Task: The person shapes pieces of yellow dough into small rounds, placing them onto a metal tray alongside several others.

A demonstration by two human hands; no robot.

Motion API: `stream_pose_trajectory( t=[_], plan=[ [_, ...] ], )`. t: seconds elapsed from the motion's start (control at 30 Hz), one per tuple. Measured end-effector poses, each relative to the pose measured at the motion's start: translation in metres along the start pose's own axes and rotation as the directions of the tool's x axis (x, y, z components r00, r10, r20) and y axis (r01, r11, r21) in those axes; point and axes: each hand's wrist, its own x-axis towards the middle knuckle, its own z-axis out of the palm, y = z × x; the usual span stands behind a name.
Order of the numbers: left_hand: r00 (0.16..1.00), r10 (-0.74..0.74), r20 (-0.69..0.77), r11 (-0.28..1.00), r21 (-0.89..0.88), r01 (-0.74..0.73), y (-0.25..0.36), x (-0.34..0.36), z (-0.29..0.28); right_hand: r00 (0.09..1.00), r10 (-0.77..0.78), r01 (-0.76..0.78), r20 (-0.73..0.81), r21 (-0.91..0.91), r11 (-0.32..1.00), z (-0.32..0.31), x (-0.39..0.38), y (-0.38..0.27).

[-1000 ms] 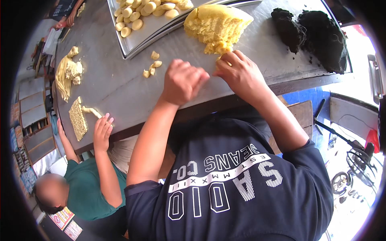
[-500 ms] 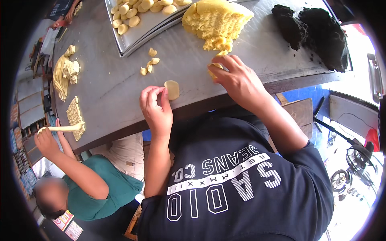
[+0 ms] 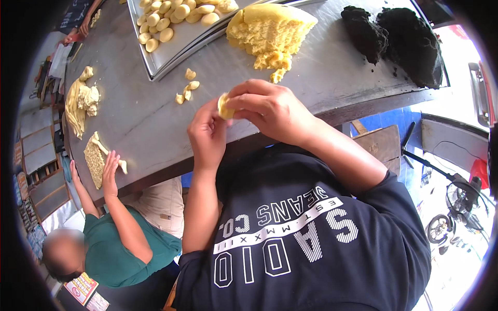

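Observation:
My left hand (image 3: 206,136) and my right hand (image 3: 272,111) meet above the metal table (image 3: 145,119) near its front edge, both with fingers closed on a small yellow dough piece (image 3: 225,106). The piece is partly hidden by the fingers. Beyond my hands sits a large crumbly yellow dough mass (image 3: 267,33), with loose crumbs at its lower end. A few small pale dough bits (image 3: 188,90) lie to the left. Further back is a metal tray (image 3: 155,68) holding several round dough discs (image 3: 166,33).
A dark dough mass (image 3: 407,46) lies at right. A co-worker in green (image 3: 122,243) works at left, hands by a textured dough slab (image 3: 93,160); pale dough (image 3: 78,103) lies above it. Another person's arm (image 3: 85,23) shows at top left. A fan (image 3: 456,199) stands below right.
My left hand has moved up to meet my right, which came down-left with dough from beside the large mass. The co-worker's hands and pale dough strand have shifted.

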Motion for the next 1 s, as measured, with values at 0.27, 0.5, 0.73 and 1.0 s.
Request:
stream_pose_trajectory(
  t=[0.27, 0.5, 0.73, 1.0],
  plan=[
    [0.936, 0.352, 0.031, 0.826, 0.461, -0.326, -0.002, 0.012, 0.013, 0.988, -0.073, 0.083, 0.134, -0.071, 0.994, 0.010, -0.019, 0.007],
    [0.930, 0.265, 0.256, 0.928, 0.195, -0.318, 0.015, 0.011, -0.003, 0.984, 0.010, 0.001, 0.179, -0.063, 0.998, -0.010, -0.003, -0.007],
    [0.941, 0.195, 0.275, 0.958, 0.154, -0.243, 0.009, 0.001, 0.008, 0.974, 0.180, -0.170, 0.138, -0.082, 0.982, 0.013, -0.005, -0.001],
    [0.956, 0.156, 0.247, 0.929, -0.365, -0.057, 0.000, 0.001, 0.002, 0.986, 0.155, -0.161, -0.057, -0.544, 0.823, -0.041, -0.011, 0.024]
  ],
)
